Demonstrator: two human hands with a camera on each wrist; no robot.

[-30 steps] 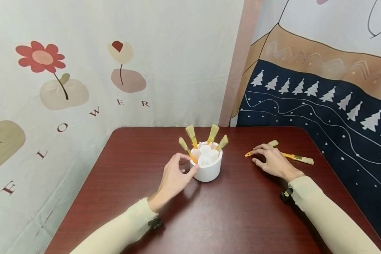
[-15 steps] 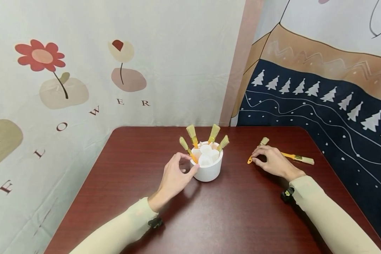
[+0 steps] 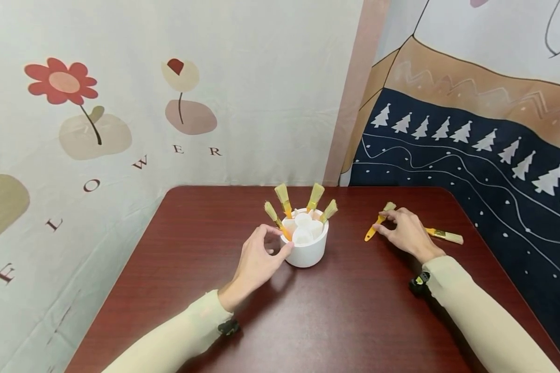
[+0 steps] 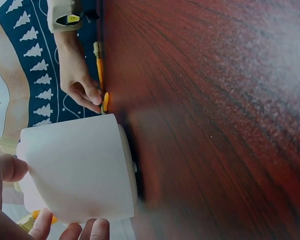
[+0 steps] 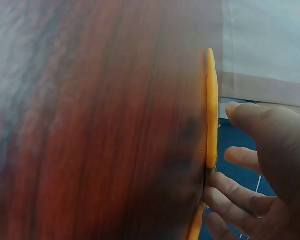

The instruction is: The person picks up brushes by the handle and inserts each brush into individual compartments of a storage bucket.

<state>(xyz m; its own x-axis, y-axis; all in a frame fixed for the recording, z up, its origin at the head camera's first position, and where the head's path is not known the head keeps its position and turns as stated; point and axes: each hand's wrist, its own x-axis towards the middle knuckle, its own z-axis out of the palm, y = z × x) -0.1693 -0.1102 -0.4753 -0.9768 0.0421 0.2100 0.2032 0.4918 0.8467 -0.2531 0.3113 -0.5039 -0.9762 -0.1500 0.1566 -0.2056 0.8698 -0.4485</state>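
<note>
In the head view, a white round organizer pot (image 3: 306, 254) with inner compartments holds several paintbrushes (image 3: 282, 196), bristles up. My left hand (image 3: 255, 261) holds the pot's left side, thumb at the front and fingers round the side; the left wrist view shows thumb and fingertips against its white wall (image 4: 80, 170). My right hand (image 3: 409, 233) is over a yellow-handled paintbrush (image 3: 372, 228) lying on the table, fingertips close to its ferrule. In the right wrist view, the thumb stands apart from that brush's handle (image 5: 212, 110), and the other fingers are loosely bent near the brush.
Another paintbrush (image 3: 445, 235) lies at the right, partly hidden behind my right hand. Everything sits on a dark red wooden table (image 3: 317, 321). Behind it hang a pale flower-print curtain (image 3: 261, 103) and a navy tree-print cloth (image 3: 429, 150).
The nearer loose brush has turned, its handle end swinging toward me. My right hand has lifted slightly off it and shifted, uncovering more handle. The left hand and pot stay put.
</note>
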